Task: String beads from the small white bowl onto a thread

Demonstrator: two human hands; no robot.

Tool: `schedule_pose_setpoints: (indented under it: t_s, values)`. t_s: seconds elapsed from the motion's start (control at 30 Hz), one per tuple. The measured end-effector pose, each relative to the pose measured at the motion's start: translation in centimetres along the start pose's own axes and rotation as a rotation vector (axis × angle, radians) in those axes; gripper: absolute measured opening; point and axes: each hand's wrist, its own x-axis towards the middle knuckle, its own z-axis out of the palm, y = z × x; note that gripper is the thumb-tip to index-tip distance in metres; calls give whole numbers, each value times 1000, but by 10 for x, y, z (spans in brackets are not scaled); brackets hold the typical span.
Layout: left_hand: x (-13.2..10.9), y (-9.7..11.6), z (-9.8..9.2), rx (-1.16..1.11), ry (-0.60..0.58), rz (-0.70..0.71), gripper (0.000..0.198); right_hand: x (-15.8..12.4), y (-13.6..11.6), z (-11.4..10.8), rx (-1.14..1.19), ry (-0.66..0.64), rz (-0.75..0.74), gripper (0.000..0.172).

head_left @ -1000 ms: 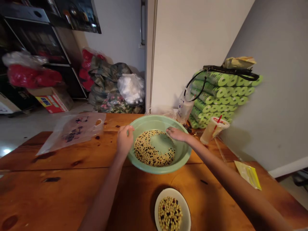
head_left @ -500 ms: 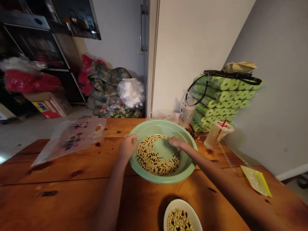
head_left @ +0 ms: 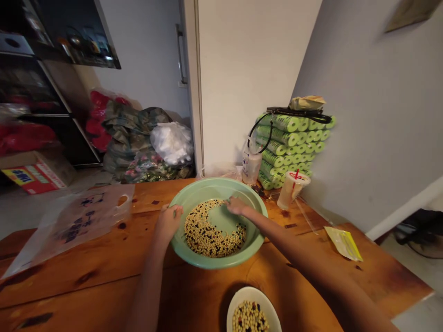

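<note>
A pale green plastic basin (head_left: 221, 263) stands on the wooden table, with pale yellow and dark beans (head_left: 204, 233) spread in a crescent over its bottom. At its left side, my left hand (head_left: 169, 221) is closed on the rim, thumb toward the inside. My right hand (head_left: 238, 206) reaches into the basin from the right, fingers curled at the far end of the beans; what they hold, if anything, is hidden. Nearer to me, a white bowl (head_left: 275, 313) holds larger yellow and dark beans (head_left: 249, 318) and is cut off by the lower edge.
A flat plastic bag (head_left: 83, 216) lies on the table (head_left: 104, 286) at left. To the right are a lidded drink cup (head_left: 290, 191) with a red straw and a yellow packet (head_left: 344, 243). Green rolls (head_left: 289, 143) are stacked behind, beside a bagged cup (head_left: 251, 166).
The view has turned to the right, so everything sits further left. My left hand stays on the rim. My right hand remains at the far side of the beans, with little movement.
</note>
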Motion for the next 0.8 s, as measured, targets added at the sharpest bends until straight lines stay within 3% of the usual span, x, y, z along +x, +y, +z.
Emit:
schedule_pose_setpoints:
  t_s: [0.1,0.2,0.3,0.4,0.6,0.8]
  values:
    - [2,-5,0,14,-5,15,24,-8,28,-14,6,228,-33,37]
    - [3,-8,2,22,-5,27,30,-14,83,-37,-29,425,43,40]
    - [4,-11,3,18,3,30,34,-13,140,-44,-78,428,131,33]
    - [5,-13,3,7,6,31,36,-5,174,-26,-127,330,138,30]
    - [7,-17,3,-17,-11,39,41,7,187,24,-243,306,109,32]
    - [7,-21,3,-43,-21,28,40,1,192,41,-309,354,78,35]
